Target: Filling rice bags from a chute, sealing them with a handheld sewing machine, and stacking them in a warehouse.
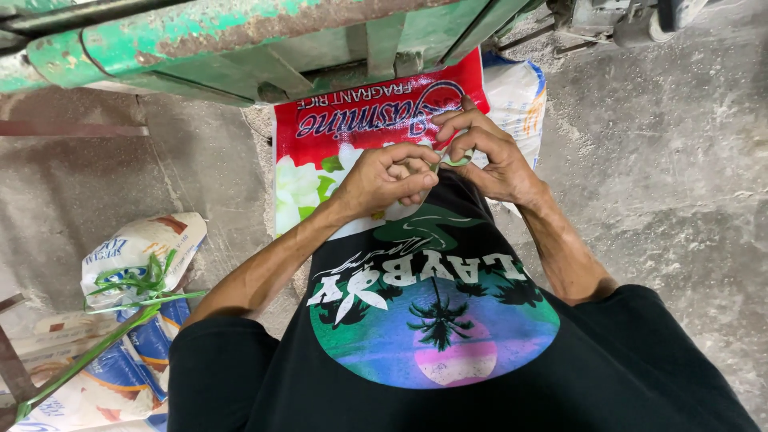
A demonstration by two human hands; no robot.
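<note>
My left hand [386,178] and my right hand [482,152] meet in front of my chest, over my black printed shirt [432,320]. Both pinch a thin pale green strip [454,161] between the fingertips. The strip is mostly hidden by my fingers. Behind my hands a red and white woven sack [328,136] with a flower picture hangs down from a green frame.
A worn green metal frame [240,40] with rust patches spans the top. A white and blue sack [520,92] lies behind the red one. At lower left, folded white sacks [136,248] and long green leaf strips [132,300] lie on the grey concrete floor [680,184].
</note>
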